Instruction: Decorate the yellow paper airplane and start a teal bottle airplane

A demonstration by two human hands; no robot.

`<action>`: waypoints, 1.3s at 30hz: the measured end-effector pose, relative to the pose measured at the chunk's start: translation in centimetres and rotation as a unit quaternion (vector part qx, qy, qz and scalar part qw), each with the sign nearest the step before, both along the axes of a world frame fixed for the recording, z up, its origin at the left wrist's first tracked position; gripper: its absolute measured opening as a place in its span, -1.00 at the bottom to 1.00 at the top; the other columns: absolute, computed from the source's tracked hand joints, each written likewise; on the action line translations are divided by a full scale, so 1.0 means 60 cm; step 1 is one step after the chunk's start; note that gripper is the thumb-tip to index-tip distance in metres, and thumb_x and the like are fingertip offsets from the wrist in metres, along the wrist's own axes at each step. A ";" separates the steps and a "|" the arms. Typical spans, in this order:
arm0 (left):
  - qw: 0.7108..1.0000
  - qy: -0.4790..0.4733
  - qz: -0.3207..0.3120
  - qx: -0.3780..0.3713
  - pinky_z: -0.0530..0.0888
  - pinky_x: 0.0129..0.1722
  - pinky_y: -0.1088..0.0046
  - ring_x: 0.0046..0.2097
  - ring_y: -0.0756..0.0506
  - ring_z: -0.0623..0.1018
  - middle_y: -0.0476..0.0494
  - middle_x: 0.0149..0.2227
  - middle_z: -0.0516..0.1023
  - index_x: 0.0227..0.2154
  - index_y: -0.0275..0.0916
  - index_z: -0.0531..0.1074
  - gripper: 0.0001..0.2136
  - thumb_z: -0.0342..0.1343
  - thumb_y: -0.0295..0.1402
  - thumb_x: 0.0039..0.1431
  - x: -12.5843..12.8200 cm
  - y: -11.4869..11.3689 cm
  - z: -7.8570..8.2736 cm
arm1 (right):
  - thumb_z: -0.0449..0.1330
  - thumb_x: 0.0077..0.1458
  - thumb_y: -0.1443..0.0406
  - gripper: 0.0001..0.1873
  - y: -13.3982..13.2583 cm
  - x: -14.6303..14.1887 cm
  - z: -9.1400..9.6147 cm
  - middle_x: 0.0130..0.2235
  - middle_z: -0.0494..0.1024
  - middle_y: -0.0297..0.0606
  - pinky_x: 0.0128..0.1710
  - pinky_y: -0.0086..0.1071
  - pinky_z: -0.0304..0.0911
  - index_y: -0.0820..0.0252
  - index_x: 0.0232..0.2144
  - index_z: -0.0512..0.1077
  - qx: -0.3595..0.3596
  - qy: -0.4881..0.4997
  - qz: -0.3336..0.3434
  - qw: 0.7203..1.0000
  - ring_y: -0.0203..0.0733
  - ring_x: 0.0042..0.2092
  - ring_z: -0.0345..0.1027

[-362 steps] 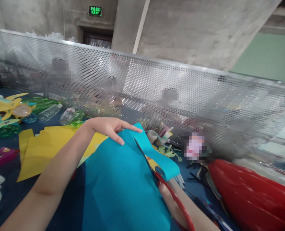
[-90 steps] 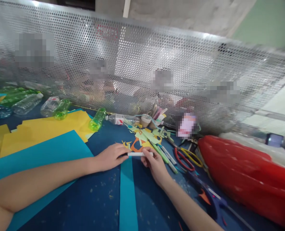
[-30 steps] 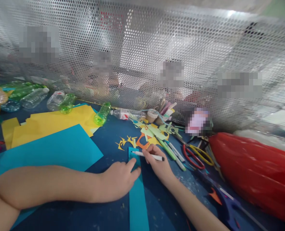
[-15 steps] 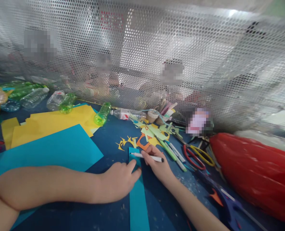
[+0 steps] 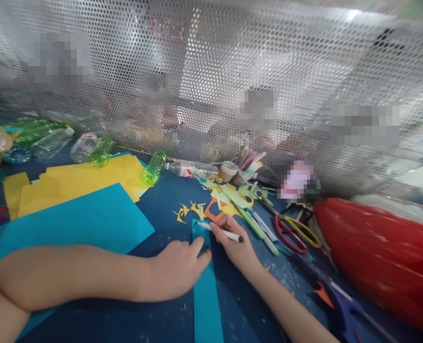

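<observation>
A narrow teal paper strip (image 5: pixel 206 295) lies on the dark blue table (image 5: pixel 154 324), running away from me. My left hand (image 5: pixel 177 269) rests on the strip's left edge near its far end, fingers lying flat on the paper. My right hand (image 5: pixel 233 243) pinches a white marker pen (image 5: pixel 220 231) with a black end. The pen's tip touches the far end of the strip, where a dark line shows.
A large teal sheet (image 5: pixel 79 221) and yellow sheets (image 5: pixel 75 183) lie to the left, with plastic bottles (image 5: pixel 154 167) behind. Paper scraps (image 5: pixel 229 197), pens (image 5: pixel 259 228), scissors (image 5: pixel 293 233) and a red glossy object (image 5: pixel 379 259) sit to the right. A perforated metal screen (image 5: pixel 211 85) closes the back.
Twelve seconds ago scissors were cutting the teal sheet; three seconds ago both hands held the pen. Over the last second the pen tip has stayed at the strip's far end, shifting slightly.
</observation>
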State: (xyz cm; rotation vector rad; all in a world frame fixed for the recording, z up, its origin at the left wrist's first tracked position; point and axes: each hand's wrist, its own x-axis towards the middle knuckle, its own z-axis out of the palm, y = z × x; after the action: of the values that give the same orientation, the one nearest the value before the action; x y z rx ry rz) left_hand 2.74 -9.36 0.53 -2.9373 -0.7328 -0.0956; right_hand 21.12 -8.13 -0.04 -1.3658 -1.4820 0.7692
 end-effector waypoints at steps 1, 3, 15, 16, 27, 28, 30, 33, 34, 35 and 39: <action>1.000 0.002 0.000 0.000 0.42 -0.48 0.39 -0.36 -0.12 0.51 -0.41 -0.01 0.34 0.08 -0.35 0.15 -0.56 -0.04 -0.42 0.11 0.000 0.000 0.000 | 0.17 0.03 0.12 -0.69 0.000 0.000 0.000 -0.61 0.21 -0.47 -0.55 -0.43 -0.01 0.12 -0.58 0.19 0.008 -0.001 -0.005 1.000 -0.34 -0.56 0.04; 1.000 0.008 -0.001 0.002 0.42 -0.46 0.40 -0.35 -0.12 0.52 -0.44 0.03 0.32 0.10 -0.34 0.14 -0.54 -0.03 -0.40 0.11 0.000 0.001 0.000 | 0.17 0.03 0.14 -0.69 -0.001 0.000 0.002 -0.61 0.20 -0.47 -0.55 -0.43 -0.02 0.12 -0.59 0.18 0.025 -0.007 -0.023 0.999 -0.35 -0.56 0.03; 1.000 0.027 -0.001 0.001 0.43 -0.47 0.37 -0.37 -0.11 0.53 -0.45 0.09 0.28 0.12 -0.32 0.13 -0.53 -0.04 -0.40 0.13 -0.001 0.002 0.006 | 0.12 -0.05 0.23 -0.71 -0.003 0.005 0.013 -0.64 0.09 -0.50 -0.56 -0.43 -0.07 0.11 -0.66 0.08 0.029 -0.027 -0.102 0.994 -0.34 -0.56 -0.05; 1.000 0.026 0.000 0.001 0.43 -0.48 0.37 -0.38 -0.11 0.52 -0.45 0.09 0.29 0.12 -0.31 0.13 -0.54 -0.05 -0.40 0.13 -0.001 0.001 0.007 | 0.11 -0.06 0.24 -0.71 -0.003 0.007 0.013 -0.65 0.09 -0.50 -0.56 -0.42 -0.07 0.10 -0.66 0.08 0.031 -0.030 -0.104 0.994 -0.34 -0.56 -0.04; 1.000 0.012 -0.001 0.004 0.40 -0.49 0.37 -0.39 -0.12 0.53 -0.44 0.07 0.31 0.11 -0.31 0.15 -0.54 -0.05 -0.43 0.12 -0.001 0.001 0.003 | 0.10 -0.05 0.25 -0.71 -0.001 0.020 0.007 -0.67 0.09 -0.49 -0.56 -0.39 -0.10 0.09 -0.66 0.05 0.032 -0.010 -0.093 0.995 -0.32 -0.57 -0.05; 1.000 0.009 -0.002 0.003 0.39 -0.49 0.37 -0.38 -0.12 0.53 -0.44 0.07 0.31 0.11 -0.31 0.16 -0.55 -0.04 -0.43 0.12 -0.001 0.001 0.003 | 0.10 -0.05 0.26 -0.71 0.000 0.021 0.006 -0.67 0.10 -0.49 -0.56 -0.39 -0.10 0.09 -0.66 0.05 0.031 -0.007 -0.093 0.995 -0.32 -0.57 -0.05; 1.000 0.003 -0.003 -0.003 0.39 -0.49 0.38 -0.38 -0.12 0.53 -0.45 0.07 0.31 0.11 -0.32 0.16 -0.55 -0.04 -0.42 0.13 -0.001 0.002 0.001 | 0.10 -0.06 0.27 -0.71 0.001 0.023 0.003 -0.67 0.11 -0.48 -0.56 -0.38 -0.09 0.09 -0.66 0.05 0.030 -0.002 -0.092 0.995 -0.32 -0.57 -0.05; 1.000 -0.001 -0.001 -0.010 0.38 -0.49 0.38 -0.38 -0.12 0.52 -0.46 0.07 0.30 0.11 -0.32 0.16 -0.55 -0.04 -0.41 0.14 -0.001 0.002 -0.001 | 0.09 -0.06 0.29 -0.72 0.002 0.027 0.001 -0.67 0.11 -0.48 -0.56 -0.38 -0.08 0.09 -0.66 0.06 0.026 0.005 -0.088 0.996 -0.32 -0.57 -0.05; 1.000 0.000 -0.001 -0.010 0.38 -0.48 0.38 -0.38 -0.12 0.52 -0.46 0.08 0.30 0.11 -0.31 0.16 -0.55 -0.04 -0.41 0.13 -0.001 0.002 -0.001 | 0.10 -0.06 0.29 -0.73 0.002 0.027 0.001 -0.67 0.10 -0.48 -0.56 -0.38 -0.09 0.09 -0.66 0.07 0.022 0.008 -0.086 0.996 -0.32 -0.57 -0.05; 1.000 0.003 -0.001 -0.010 0.38 -0.48 0.38 -0.37 -0.12 0.52 -0.46 0.08 0.30 0.12 -0.31 0.16 -0.54 -0.03 -0.40 0.13 -0.001 0.002 -0.001 | 0.11 -0.07 0.29 -0.72 0.002 0.028 0.000 -0.66 0.10 -0.48 -0.57 -0.38 -0.10 0.09 -0.67 0.07 0.020 0.013 -0.086 0.996 -0.32 -0.57 -0.06; 1.000 0.017 0.003 -0.012 0.41 -0.46 0.38 -0.36 -0.11 0.52 -0.46 0.09 0.30 0.13 -0.30 0.13 -0.53 -0.04 -0.41 0.13 -0.001 0.001 0.001 | 0.15 -0.04 0.27 -0.70 0.003 0.024 0.001 -0.68 0.06 -0.50 -0.59 -0.39 -0.13 0.09 -0.66 0.08 0.011 0.102 -0.105 0.989 -0.33 -0.59 -0.08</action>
State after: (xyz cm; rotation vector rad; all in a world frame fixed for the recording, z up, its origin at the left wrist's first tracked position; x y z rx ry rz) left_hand 2.69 -9.29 0.60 -2.9509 -0.7430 -0.0371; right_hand 22.57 -7.92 0.03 -1.3578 -1.1633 0.7315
